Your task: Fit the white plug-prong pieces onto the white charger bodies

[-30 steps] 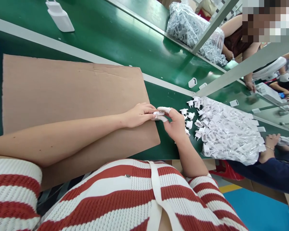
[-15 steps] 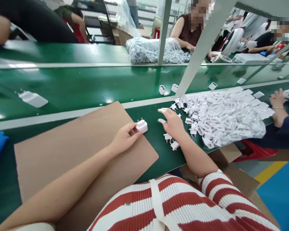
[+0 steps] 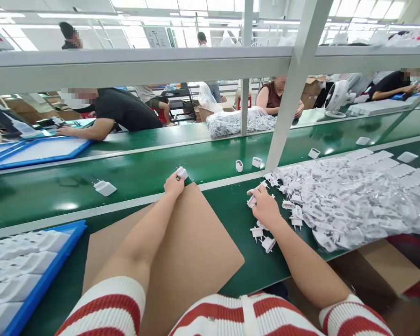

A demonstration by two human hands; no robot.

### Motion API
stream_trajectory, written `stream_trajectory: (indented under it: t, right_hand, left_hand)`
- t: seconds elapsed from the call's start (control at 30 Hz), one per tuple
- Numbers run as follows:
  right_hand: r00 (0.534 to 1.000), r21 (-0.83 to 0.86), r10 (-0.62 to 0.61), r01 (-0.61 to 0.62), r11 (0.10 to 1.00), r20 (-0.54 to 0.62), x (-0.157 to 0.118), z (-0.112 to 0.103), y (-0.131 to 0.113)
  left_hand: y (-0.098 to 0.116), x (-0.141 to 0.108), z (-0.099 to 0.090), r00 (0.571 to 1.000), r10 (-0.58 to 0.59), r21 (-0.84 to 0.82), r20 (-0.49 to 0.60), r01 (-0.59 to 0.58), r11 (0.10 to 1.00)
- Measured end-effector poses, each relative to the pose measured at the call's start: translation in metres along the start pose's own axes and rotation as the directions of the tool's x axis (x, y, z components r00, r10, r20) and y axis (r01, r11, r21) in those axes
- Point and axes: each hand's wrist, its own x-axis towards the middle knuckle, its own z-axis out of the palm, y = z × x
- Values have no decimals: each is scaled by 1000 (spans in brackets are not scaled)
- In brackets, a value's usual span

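Observation:
My left hand (image 3: 175, 185) is closed on a white plug charger (image 3: 182, 172), whose pins point up and back. It is stretched out over the near edge of the green belt (image 3: 147, 168), above the far corner of a brown cardboard sheet (image 3: 196, 233). My right hand (image 3: 266, 207) has its thumb and fingers pinched round a small white plug piece (image 3: 252, 200), partly hidden by the fingers. Loose white plug pieces (image 3: 268, 244) with pins lie around that hand. To its right spreads a clear bag (image 3: 353, 200) full of white charger parts.
A white charger (image 3: 105, 188) and open white housings (image 3: 256, 162) lie on the belt. A blue-edged tray (image 3: 61, 256) of chargers stands at left. A grey post (image 3: 283, 116) rises beyond my right hand; a grey beam (image 3: 133, 72) crosses above. Co-workers sit across the belt.
My left hand has moved the charger forward, from over the cardboard to over the belt. My right hand, empty before, has come down and pinched a plug piece. The view has tilted up.

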Motion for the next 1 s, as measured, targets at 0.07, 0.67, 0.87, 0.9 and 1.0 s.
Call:
stream_trajectory:
  t: [0.07, 0.67, 0.87, 0.9, 1.0]
  right_hand:
    - [1000, 6, -21, 21, 1000, -3, -2, 1, -1]
    - [984, 272, -156, 173, 947, -83, -8, 20, -10]
    - [989, 165, -141, 146, 975, -43, -13, 17, -17]
    - [989, 167, -146, 150, 975, -35, -13, 17, -17]
    - [983, 208, -181, 184, 961, -32, -12, 20, -15]
  left_hand:
    - [-4, -2, 5, 997, -45, 57, -63, 49, 997]
    - [67, -68, 64, 901, 434, 114, 26, -434, 894]
    - [136, -43, 95, 921, 350, -83, 172, -340, 937]
    - [142, -39, 100, 932, 319, -100, 172, -306, 947]
    - [148, -31, 106, 943, 300, -143, 145, -280, 949]
